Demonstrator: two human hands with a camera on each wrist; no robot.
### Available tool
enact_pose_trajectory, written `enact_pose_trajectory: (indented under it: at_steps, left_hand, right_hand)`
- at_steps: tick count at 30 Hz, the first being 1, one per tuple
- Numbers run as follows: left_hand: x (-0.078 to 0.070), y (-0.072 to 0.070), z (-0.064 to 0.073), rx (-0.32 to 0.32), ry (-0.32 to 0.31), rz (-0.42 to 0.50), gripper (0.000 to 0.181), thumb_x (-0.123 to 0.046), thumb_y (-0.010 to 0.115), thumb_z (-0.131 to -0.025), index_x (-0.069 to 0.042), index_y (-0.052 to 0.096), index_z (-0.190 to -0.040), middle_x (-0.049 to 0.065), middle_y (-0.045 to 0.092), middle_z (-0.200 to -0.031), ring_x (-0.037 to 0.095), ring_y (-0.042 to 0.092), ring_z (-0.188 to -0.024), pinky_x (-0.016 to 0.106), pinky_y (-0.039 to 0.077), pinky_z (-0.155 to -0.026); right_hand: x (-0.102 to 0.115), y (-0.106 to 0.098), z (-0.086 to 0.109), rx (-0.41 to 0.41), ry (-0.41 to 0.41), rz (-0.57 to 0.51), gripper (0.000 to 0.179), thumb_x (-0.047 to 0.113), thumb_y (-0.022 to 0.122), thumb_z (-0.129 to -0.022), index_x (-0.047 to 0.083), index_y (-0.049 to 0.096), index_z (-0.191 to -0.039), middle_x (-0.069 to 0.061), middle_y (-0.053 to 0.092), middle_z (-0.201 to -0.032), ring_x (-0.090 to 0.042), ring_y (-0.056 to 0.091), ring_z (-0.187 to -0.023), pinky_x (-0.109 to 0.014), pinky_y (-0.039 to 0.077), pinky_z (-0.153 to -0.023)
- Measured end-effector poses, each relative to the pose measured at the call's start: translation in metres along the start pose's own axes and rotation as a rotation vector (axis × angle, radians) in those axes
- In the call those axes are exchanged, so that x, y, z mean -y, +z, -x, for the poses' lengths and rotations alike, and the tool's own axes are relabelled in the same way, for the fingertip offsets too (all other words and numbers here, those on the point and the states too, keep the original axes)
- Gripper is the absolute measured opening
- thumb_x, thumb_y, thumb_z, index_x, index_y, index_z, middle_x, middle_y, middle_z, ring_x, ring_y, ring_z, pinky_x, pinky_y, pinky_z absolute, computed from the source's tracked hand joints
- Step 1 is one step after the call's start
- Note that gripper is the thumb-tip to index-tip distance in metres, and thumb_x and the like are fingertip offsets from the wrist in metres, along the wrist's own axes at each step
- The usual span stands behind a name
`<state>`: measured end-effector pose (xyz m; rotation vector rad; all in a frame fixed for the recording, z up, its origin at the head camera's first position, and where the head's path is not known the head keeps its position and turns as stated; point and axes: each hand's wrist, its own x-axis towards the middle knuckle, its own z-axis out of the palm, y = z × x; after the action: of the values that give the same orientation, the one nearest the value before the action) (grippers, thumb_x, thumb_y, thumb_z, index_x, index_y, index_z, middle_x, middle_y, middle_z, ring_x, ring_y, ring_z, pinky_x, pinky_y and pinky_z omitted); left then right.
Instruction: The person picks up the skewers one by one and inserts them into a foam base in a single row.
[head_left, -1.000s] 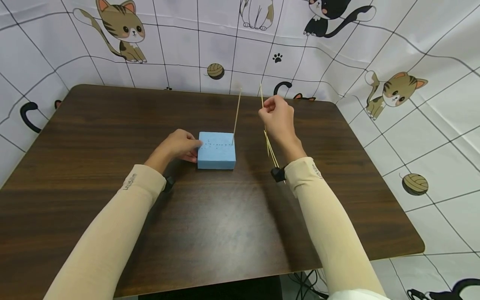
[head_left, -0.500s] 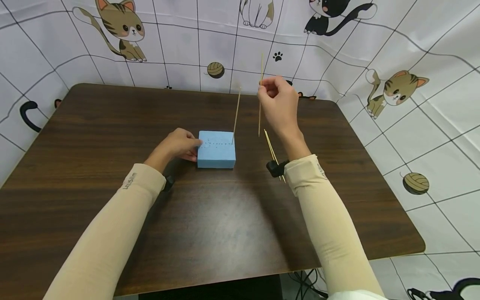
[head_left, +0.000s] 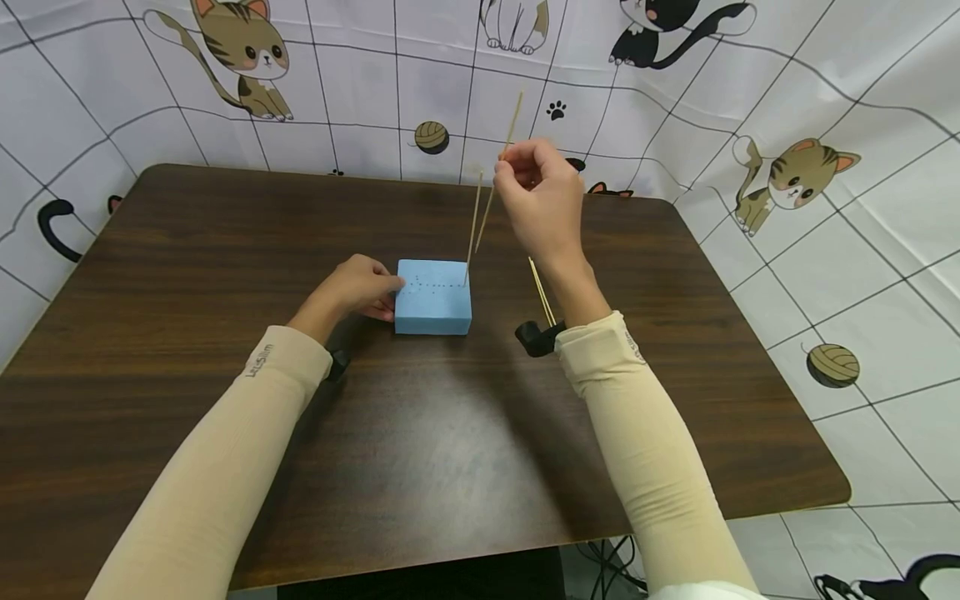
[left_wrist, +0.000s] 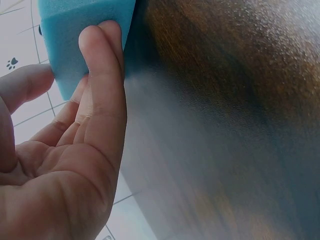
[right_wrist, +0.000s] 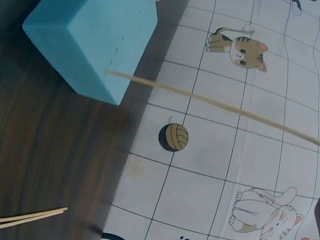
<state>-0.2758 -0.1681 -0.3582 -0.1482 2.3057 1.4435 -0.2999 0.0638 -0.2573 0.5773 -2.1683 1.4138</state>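
Note:
A light blue foam block (head_left: 431,312), with rows of small holes in its top, sits on the table. My left hand (head_left: 356,290) holds its left end, thumb at the upper edge; in the left wrist view the fingers (left_wrist: 105,90) lie along the block's end face. One thin wooden skewer (head_left: 472,229) stands in the block at the right end of a hole row. My right hand (head_left: 543,196) pinches a second skewer (head_left: 486,218) by its upper part. That one tilts, its lower tip above the table, just right of the standing skewer.
More loose skewers (head_left: 542,292) lie on the dark wooden table (head_left: 225,242), partly hidden under the right wrist and its black camera (head_left: 538,339). A white cat-print sheet (head_left: 360,92) hangs behind the table. Black cables (head_left: 607,567) show below the front edge.
My right hand has lifted a skewer off the loose ones, raised it and moved it left toward the standing skewer, tilting it. The left hand and the block have stayed put.

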Motion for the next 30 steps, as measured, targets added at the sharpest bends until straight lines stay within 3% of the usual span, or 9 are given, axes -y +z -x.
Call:
enact_pose_trajectory:
  at_steps: [7, 30]
  left_hand:
    - [0.0, 0.0, 0.0, -0.002, -0.015, -0.013, 0.038, -0.018, 0.052, -0.104, 0.011, 0.051, -0.128, 0.021, 0.06, -0.1, 0.014, 0.065, -0.069, 0.031, 0.062, -0.075]
    - [0.001, 0.0, 0.001, -0.012, -0.027, -0.001, 0.039, -0.02, 0.053, -0.103, 0.01, 0.052, -0.128, 0.023, 0.062, -0.101, 0.013, 0.065, -0.066, 0.03, 0.062, -0.075]
  right_hand:
    - [-0.005, 0.01, 0.005, 0.026, -0.018, 0.001, 0.011, 0.008, 0.063, -0.091, -0.002, 0.067, -0.093, -0.009, 0.066, -0.085, -0.01, 0.058, -0.07, -0.017, 0.049, -0.065]
    - [-0.019, 0.028, 0.023, 0.122, -0.106, 0.197, 0.011, 0.007, 0.063, -0.092, -0.001, 0.07, -0.093, -0.01, 0.07, -0.081, -0.017, 0.059, -0.067, -0.02, 0.046, -0.062]
